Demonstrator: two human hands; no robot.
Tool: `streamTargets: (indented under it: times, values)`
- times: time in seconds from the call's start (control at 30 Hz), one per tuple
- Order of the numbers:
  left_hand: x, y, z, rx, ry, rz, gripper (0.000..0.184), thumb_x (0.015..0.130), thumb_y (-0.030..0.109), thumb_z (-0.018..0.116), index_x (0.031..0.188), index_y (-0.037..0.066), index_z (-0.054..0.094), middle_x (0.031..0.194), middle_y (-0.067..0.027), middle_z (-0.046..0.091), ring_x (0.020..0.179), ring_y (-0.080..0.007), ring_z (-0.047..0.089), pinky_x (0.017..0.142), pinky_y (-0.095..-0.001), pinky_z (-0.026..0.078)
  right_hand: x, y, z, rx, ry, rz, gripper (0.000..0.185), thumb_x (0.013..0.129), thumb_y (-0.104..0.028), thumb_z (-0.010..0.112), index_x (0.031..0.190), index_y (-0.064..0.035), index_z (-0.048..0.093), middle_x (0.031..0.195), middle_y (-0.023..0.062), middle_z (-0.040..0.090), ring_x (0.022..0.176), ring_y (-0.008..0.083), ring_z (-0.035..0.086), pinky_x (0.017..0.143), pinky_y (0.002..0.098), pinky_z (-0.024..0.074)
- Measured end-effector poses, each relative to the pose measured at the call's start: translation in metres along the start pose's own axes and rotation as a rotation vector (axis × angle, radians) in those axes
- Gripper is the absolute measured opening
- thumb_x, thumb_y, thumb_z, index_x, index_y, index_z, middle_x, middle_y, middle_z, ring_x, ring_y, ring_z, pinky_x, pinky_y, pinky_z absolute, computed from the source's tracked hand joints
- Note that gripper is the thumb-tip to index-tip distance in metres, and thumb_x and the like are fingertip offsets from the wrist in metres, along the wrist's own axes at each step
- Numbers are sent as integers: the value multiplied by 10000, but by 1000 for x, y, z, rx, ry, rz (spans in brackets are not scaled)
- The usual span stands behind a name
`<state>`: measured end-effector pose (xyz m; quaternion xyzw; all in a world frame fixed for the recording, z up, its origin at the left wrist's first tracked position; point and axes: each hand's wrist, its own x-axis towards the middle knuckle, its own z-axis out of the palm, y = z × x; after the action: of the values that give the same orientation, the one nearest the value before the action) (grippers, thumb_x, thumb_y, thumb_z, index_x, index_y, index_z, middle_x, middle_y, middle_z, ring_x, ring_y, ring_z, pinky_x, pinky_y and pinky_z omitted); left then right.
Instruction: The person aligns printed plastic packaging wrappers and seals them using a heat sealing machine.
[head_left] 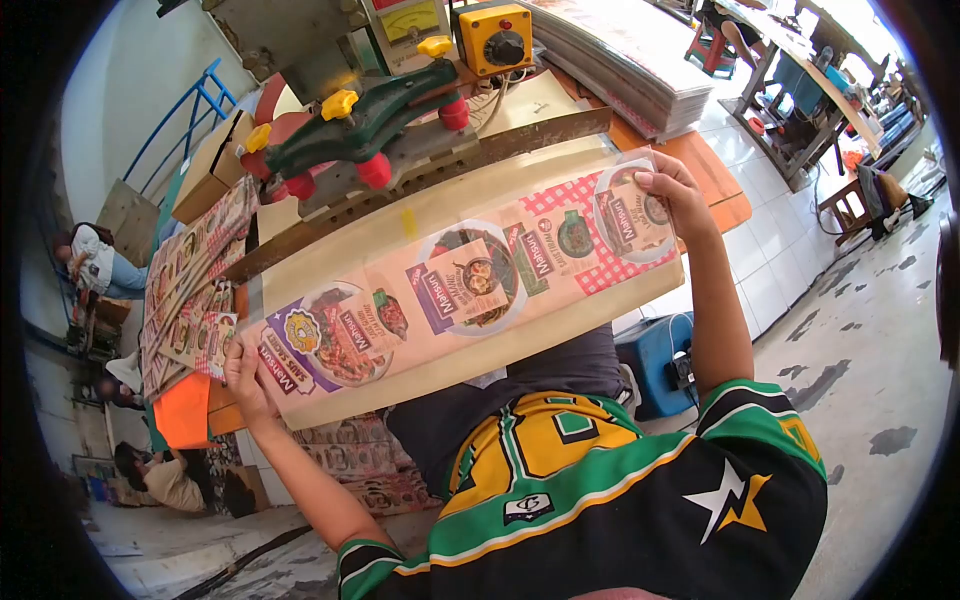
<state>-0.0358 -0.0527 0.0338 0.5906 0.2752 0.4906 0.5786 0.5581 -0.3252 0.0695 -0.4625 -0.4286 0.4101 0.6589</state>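
A long printed plastic sheet (385,285) with food pictures, "Mahsun" lettering and red checks spans the middle of the view. My left hand (247,382) grips its lower left corner, thumb on top. At the upper right corner, my right hand (676,200) pinches the same sheet between thumb and fingers. Beneath it lies a pale yellowish work surface (590,320). Just beyond the sheet stands a press machine with a dark green clamp arm (365,120), yellow knobs and red feet, above a long metal bar (420,180).
Printed sheets lie in an overlapping pile (195,290) at the left, near an orange sheet (182,412). A yellow control box (493,38) tops the machine. A tall stack of sheets (640,75) stands at the back right. Other people are at the left edge.
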Motion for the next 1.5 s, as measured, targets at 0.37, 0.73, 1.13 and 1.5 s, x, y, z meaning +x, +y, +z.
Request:
streamTargets:
  times: [0.37, 0.73, 1.13, 1.5]
  values:
    - [3, 17, 39, -128, 3, -61, 279, 977, 183, 619, 1165, -21, 592, 1019, -116, 697, 849, -154, 688, 774, -277, 575, 5, -10, 11, 146, 9, 70, 258, 905, -130, 600, 1102, 24, 659, 983, 110, 706, 829, 123, 712, 751, 254, 602]
    - [3, 0, 14, 47, -27, -80, 225, 1035, 221, 603, 1069, 0, 630, 956, -49, 689, 874, -95, 659, 798, -245, 541, -3, -2, 9, -5, 18, 81, 221, 977, -204, 644, 1075, -6, 648, 993, 60, 684, 854, 84, 664, 762, 230, 554]
    - [-5, 16, -23, 449, 36, 169, 365, 939, 268, 753, 1126, -45, 721, 1076, -78, 725, 937, -117, 658, 849, -255, 515, -5, -6, -20, -492, -59, -227, 201, 965, -194, 715, 968, 7, 707, 980, -7, 663, 886, 64, 590, 783, 252, 483]
    - [-12, -3, 29, 403, 11, -118, 484, 962, 219, 737, 1334, -32, 555, 830, -8, 690, 701, -29, 533, 626, -183, 385, -10, 20, -20, -663, 92, 200, 270, 998, -242, 677, 1050, 22, 701, 831, -43, 626, 741, 42, 544, 655, 234, 446]
